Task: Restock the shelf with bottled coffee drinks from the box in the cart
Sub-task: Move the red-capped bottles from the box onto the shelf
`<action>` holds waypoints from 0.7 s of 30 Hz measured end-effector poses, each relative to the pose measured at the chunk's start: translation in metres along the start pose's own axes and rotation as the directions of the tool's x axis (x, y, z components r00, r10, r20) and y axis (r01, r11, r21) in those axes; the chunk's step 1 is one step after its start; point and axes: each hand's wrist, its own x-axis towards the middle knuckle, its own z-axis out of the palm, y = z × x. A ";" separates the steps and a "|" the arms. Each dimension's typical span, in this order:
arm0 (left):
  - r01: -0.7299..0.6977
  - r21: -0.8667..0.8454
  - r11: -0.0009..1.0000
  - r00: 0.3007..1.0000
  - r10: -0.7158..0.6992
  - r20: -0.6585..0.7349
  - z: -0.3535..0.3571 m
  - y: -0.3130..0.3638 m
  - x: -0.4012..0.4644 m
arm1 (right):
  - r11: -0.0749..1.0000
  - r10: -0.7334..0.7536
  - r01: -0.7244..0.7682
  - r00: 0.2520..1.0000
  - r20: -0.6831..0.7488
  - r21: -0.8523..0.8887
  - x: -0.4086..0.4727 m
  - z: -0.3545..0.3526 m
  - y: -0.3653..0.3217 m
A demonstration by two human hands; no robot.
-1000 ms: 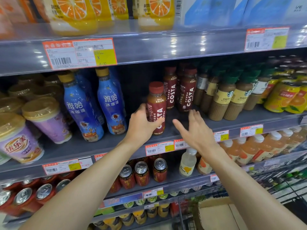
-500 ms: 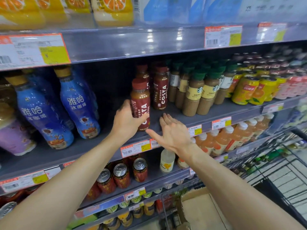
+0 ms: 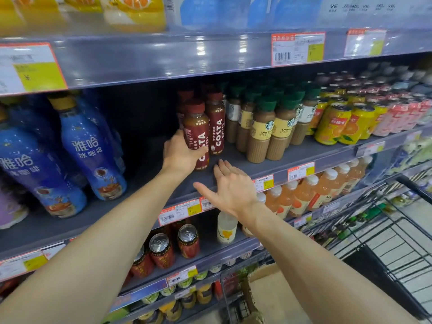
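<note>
Standing upright on the grey shelf (image 3: 304, 153), the Costa coffee bottle (image 3: 196, 134) is gripped by the left hand (image 3: 181, 155), fingers curled round it. At its 5 o'clock, the right hand (image 3: 230, 187) is held spread, fingers straight. Starbucks bottles (image 3: 268, 129) are seen at 3 o'clock.

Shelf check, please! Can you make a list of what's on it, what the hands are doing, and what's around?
Surface: grey shelf, gap left of the Costa row.
Job's things: front Costa bottle upright; more Costa bottles behind; box in cart.
Clutter: Starbucks bottles, blue coffee bottles, yellow cans.
Grippers: left hand grips front bottle; right hand open, holds nothing.
Cables: nothing seen.
Surroundings: price tags, cans below.
</note>
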 end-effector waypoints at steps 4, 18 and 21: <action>0.053 0.024 0.998 0.997 -0.052 -0.053 0.008 0.002 0.010 | 1.000 -0.007 0.007 1.000 -0.011 0.010 0.000 -0.001 0.000; 0.125 0.040 0.991 0.992 -0.125 -0.001 0.003 0.011 0.033 | 1.000 -0.019 0.019 0.997 -0.068 -0.002 0.001 0.004 0.001; 0.134 0.037 0.990 0.991 -0.134 -0.004 0.003 0.010 0.037 | 1.000 -0.022 0.022 0.998 -0.058 0.009 0.001 0.003 0.002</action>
